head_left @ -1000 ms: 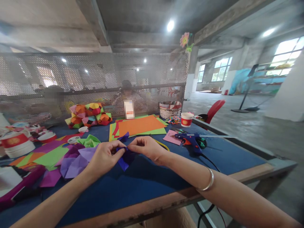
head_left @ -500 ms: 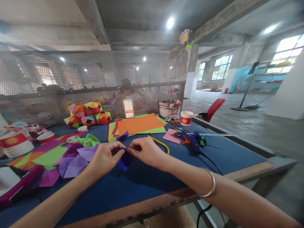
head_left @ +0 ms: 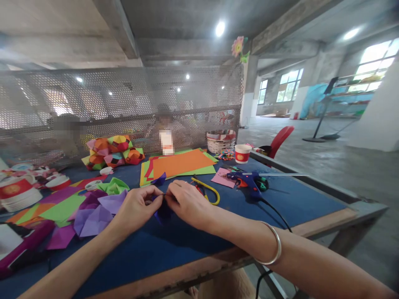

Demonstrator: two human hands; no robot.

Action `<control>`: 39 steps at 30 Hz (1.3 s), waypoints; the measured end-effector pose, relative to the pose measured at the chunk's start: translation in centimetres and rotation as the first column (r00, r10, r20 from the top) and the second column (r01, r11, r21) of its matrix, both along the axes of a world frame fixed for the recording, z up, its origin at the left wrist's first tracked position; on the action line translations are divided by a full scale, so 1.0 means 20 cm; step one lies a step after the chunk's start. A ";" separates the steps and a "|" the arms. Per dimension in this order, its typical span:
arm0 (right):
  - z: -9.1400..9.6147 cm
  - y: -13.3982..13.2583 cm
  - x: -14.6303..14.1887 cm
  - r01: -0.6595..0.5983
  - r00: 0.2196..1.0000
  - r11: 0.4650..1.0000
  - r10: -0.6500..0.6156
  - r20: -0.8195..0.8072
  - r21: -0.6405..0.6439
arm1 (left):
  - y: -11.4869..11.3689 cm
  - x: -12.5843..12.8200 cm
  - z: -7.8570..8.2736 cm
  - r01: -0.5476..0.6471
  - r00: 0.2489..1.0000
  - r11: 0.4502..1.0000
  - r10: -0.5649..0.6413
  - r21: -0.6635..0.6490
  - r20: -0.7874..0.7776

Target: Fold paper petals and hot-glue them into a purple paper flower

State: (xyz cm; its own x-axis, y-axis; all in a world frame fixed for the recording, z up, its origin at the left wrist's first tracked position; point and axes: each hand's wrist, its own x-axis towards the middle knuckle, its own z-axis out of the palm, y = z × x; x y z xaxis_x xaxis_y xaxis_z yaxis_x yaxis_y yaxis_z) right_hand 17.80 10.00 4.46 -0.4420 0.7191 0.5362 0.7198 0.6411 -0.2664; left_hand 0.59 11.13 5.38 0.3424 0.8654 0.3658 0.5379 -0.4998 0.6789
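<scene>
Both hands meet over the front of the blue table. My left hand (head_left: 141, 206) pinches a piece of dark purple paper (head_left: 162, 214) between thumb and forefinger. My right hand (head_left: 188, 203) pinches the same paper from the other side, its fingertips nearly touching the left ones. Much of the paper is hidden behind my fingers. Just beyond lies another folded purple piece (head_left: 159, 179). Yellow-handled scissors (head_left: 213, 195) rest right behind my right hand. Light purple folded paper (head_left: 93, 218) sits left of my left hand.
A blue glue gun (head_left: 251, 182) lies at the right with its cord trailing off the front edge. Coloured paper sheets (head_left: 181, 164), folded paper balls (head_left: 115, 150), a basket (head_left: 221, 142) and a paper cup (head_left: 242, 154) stand farther back. Stacked cups (head_left: 18, 191) are at left.
My right hand has turned, its fingers shifting slightly left against the purple paper. More of the scissors shows now. The whole view has shifted a little.
</scene>
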 end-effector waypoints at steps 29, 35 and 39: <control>-0.04 -0.02 -0.03 0.041 0.994 0.989 -0.054 0.092 0.142 | -0.10 0.05 -0.06 -0.069 0.942 0.871 0.218 0.487 -0.256; -0.01 0.04 -0.02 0.065 0.989 0.998 -0.068 -0.131 -0.027 | -0.02 0.03 -0.02 -0.081 0.964 0.909 0.175 0.409 -0.198; -0.01 0.08 0.00 0.000 0.973 0.996 -0.021 -0.231 -0.090 | 0.02 0.01 0.00 -0.113 0.985 0.950 0.145 0.290 -0.094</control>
State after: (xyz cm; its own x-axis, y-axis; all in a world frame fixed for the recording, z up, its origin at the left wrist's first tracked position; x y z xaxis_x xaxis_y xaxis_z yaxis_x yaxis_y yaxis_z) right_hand 17.70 11.62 4.16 -0.3053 0.7726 0.5567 0.6386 0.5998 -0.4822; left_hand 0.85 11.58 5.41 0.2878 0.7716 0.5672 0.6750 -0.5836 0.4514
